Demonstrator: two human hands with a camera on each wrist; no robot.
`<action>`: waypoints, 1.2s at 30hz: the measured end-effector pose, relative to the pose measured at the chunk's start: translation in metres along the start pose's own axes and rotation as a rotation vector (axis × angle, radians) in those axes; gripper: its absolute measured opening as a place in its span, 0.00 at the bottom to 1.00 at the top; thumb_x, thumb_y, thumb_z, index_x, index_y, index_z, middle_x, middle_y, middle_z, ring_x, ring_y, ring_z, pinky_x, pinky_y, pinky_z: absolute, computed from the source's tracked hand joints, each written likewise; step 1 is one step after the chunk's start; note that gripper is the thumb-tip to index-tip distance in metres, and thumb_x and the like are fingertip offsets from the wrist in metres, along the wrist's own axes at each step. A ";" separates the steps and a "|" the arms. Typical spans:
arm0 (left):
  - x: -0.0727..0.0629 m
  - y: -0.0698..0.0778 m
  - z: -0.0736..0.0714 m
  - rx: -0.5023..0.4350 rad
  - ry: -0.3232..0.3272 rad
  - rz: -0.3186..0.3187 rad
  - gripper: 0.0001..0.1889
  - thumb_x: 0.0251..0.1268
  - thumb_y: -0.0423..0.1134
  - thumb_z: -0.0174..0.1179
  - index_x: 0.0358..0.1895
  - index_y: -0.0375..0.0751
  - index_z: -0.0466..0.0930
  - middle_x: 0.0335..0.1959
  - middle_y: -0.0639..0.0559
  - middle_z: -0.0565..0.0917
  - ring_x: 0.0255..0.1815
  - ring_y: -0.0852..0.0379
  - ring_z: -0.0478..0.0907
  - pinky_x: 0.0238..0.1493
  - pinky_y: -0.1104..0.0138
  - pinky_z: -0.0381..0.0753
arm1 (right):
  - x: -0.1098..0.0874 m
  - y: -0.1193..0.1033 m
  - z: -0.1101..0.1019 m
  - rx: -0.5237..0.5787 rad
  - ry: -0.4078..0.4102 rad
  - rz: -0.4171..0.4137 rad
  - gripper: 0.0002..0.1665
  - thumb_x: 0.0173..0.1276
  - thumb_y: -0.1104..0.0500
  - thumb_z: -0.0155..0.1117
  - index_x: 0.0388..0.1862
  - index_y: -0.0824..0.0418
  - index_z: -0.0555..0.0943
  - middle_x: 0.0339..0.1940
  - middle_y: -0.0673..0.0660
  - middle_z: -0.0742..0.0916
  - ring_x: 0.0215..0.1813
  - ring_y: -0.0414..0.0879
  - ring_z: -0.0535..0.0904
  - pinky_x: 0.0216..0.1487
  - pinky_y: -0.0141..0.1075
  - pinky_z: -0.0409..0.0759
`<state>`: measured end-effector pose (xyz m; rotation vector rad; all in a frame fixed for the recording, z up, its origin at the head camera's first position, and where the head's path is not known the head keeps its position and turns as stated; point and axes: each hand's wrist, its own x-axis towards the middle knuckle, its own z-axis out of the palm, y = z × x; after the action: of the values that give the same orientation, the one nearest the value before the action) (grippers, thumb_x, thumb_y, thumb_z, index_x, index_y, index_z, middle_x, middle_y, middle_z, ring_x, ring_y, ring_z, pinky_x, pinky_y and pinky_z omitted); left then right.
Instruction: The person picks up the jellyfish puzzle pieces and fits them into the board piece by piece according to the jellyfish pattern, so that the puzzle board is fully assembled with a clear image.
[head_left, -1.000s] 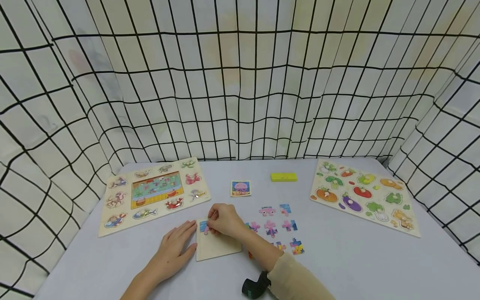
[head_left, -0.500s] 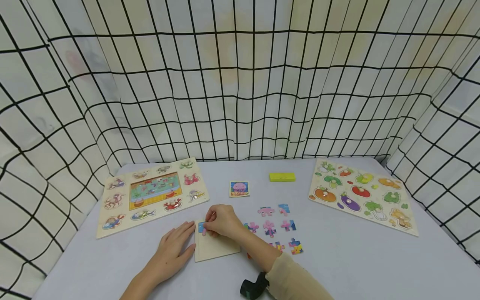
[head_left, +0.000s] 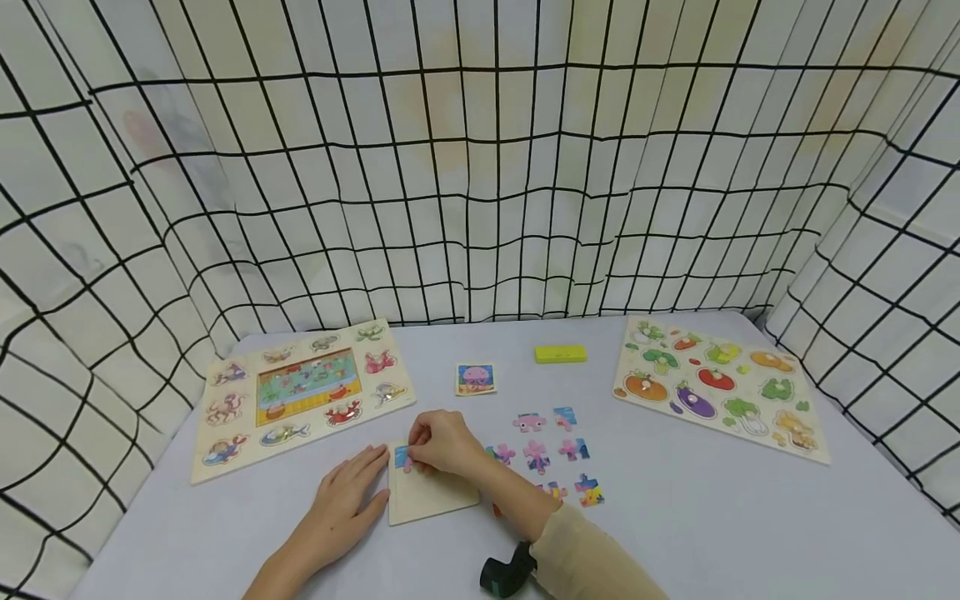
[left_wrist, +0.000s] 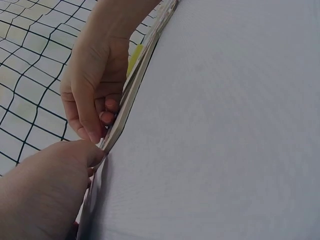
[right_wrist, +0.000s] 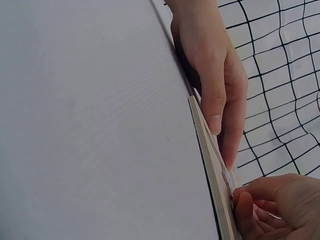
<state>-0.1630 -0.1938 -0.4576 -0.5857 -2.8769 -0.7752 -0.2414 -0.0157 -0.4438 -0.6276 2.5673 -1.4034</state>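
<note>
A blue-and-pink jigsaw piece (head_left: 402, 458) lies at the far left corner of a small square wooden puzzle board (head_left: 435, 502). My right hand (head_left: 447, 443) reaches over the board and pinches the piece's right side between thumb and fingers; the fingertips hide part of it. In the right wrist view, the right hand (right_wrist: 280, 205) is low over the board's surface. My left hand (head_left: 347, 498) lies with straight fingers on the table, fingertips and thumb against the board's left edge. Several loose jigsaw pieces (head_left: 536, 455) in pink, blue and yellow are spread right of the board, some behind the right forearm.
A small octopus picture tile (head_left: 476, 379) and a yellow block (head_left: 560, 354) sit farther back. A sea-animal puzzle board (head_left: 303, 435) lies left, a vegetable puzzle board (head_left: 738, 379) right. A black object (head_left: 504, 575) is by the right sleeve. Black-gridded netting (head_left: 480, 167) surrounds the table.
The head view has shifted slightly. Both hands keep nearly the same place on the board, and the right fingers stay at the corner piece with only tiny movement.
</note>
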 end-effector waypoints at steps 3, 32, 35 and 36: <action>0.000 0.000 0.000 0.006 0.007 0.000 0.27 0.62 0.39 0.57 0.63 0.32 0.65 0.66 0.42 0.65 0.68 0.42 0.55 0.61 0.44 0.50 | 0.001 -0.002 -0.002 -0.036 0.012 -0.018 0.07 0.56 0.66 0.66 0.23 0.59 0.77 0.15 0.46 0.78 0.15 0.35 0.74 0.15 0.25 0.73; -0.001 0.000 0.000 0.011 -0.022 -0.032 0.28 0.62 0.40 0.57 0.64 0.32 0.65 0.67 0.42 0.63 0.68 0.42 0.54 0.62 0.44 0.50 | -0.038 -0.004 -0.086 -0.400 0.084 -0.248 0.05 0.59 0.64 0.64 0.34 0.62 0.79 0.27 0.47 0.81 0.30 0.40 0.75 0.29 0.24 0.74; -0.001 0.000 0.000 0.009 -0.029 -0.033 0.28 0.62 0.40 0.57 0.64 0.33 0.65 0.67 0.42 0.63 0.69 0.43 0.53 0.62 0.44 0.50 | -0.043 -0.001 -0.094 -0.444 0.083 -0.237 0.07 0.59 0.63 0.65 0.37 0.62 0.79 0.31 0.50 0.82 0.36 0.44 0.76 0.35 0.28 0.76; -0.001 0.000 0.000 0.009 -0.031 -0.034 0.28 0.62 0.40 0.57 0.64 0.33 0.64 0.67 0.42 0.63 0.69 0.43 0.53 0.62 0.44 0.50 | -0.045 0.001 -0.097 -0.463 0.084 -0.243 0.08 0.58 0.63 0.65 0.37 0.61 0.79 0.33 0.51 0.82 0.38 0.44 0.76 0.38 0.30 0.76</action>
<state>-0.1619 -0.1946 -0.4579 -0.5536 -2.9246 -0.7643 -0.2318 0.0783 -0.3940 -0.9923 2.9912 -0.8967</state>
